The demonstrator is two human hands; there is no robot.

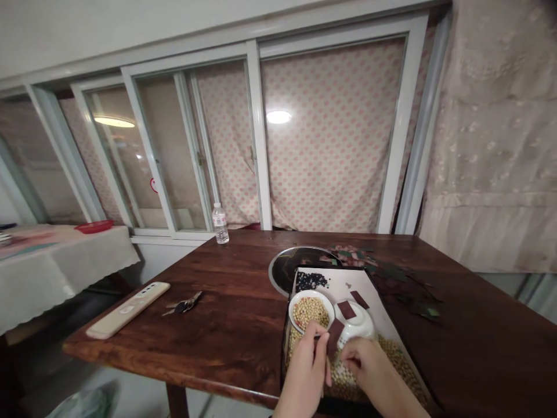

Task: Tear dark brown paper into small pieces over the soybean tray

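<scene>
My left hand (308, 355) pinches a small dark maroon card (335, 335) between thumb and finger, over the near part of a shallow black-edged tray (378, 296). Just right of it, my right hand (363, 357) has its fingers curled together; whatever they may hold is hidden. Beyond my left hand stands a white bowl (290, 310) of pale yellow beans with a few reddish ones. A second white bowl (363, 326) appears upside down beside it, with a maroon card (347, 309) resting on it. Another maroon card (360, 299) lies behind. Loose yellow beans (398, 363) cover the tray's near end.
Small black pieces (311, 281) lie in the tray's far left corner. Maroon and green scraps (404, 281) spread over the wooden table (226, 313) to the right. A phone (128, 309), keys (188, 303) and a plastic bottle (220, 223) stand or lie left, near a round black inset (282, 268).
</scene>
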